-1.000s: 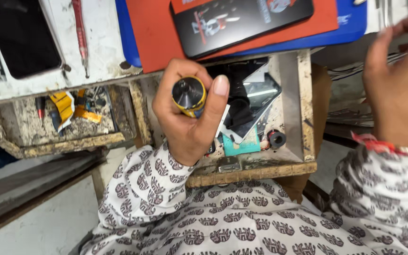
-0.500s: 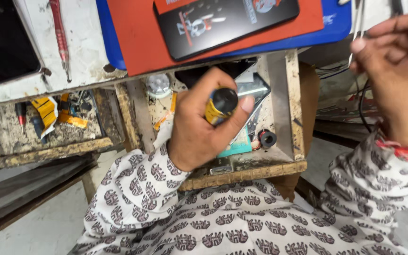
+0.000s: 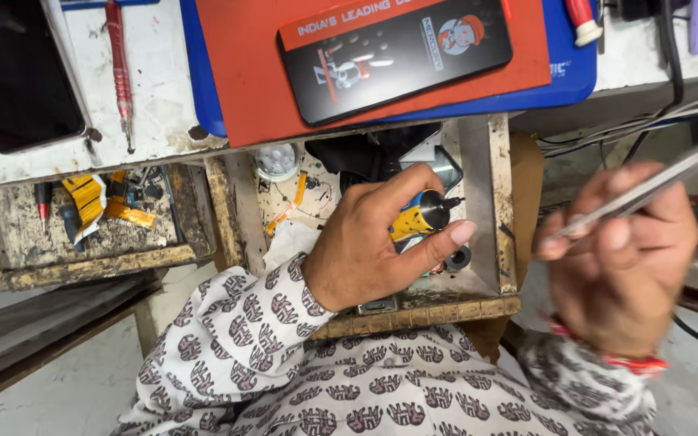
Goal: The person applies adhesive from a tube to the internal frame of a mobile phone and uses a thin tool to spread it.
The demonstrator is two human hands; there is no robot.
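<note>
- Black glass of a dark phone (image 3: 18, 77) was seen at the far left, laid flat on the scuffed white bench top (image 3: 163, 97).
- Just right of it, a red-handled screwdriver (image 3: 119, 69) was laid lengthwise on the same bench top, its tip pointed toward the bench edge.
- Below the bench edge, a worn wooden drawer (image 3: 82, 262) was left open, with yellow flex strips (image 3: 90, 202) and a small red-tipped tool (image 3: 43, 198) lying inside.
- A red mat (image 3: 244, 81) was spread over a blue mat (image 3: 563, 77) at the top centre, and a printed black phone-shaped panel (image 3: 393, 52) was laid face-up on the red one.
- A second open wooden drawer (image 3: 498, 210) was seen under the mats, cluttered with a round white part (image 3: 275, 161), thin wires and a small black ring (image 3: 458, 258).
- The left hand (image 3: 365, 246) was held inside this drawer, closed around a small yellow and black cylindrical tool (image 3: 420, 216), which was gripped between thumb and fingers just above the drawer floor.
- The patterned sleeve (image 3: 236, 331) was seen leading from that hand back across the lap.
- The right hand (image 3: 620, 258), blurred, was raised at the right, outside the drawer, closed on a thin metal tool (image 3: 656, 182) that was pinched between the fingertips and angled up to the right.
- Dark cables (image 3: 672, 48) were seen running down off the bench at the far right.
</note>
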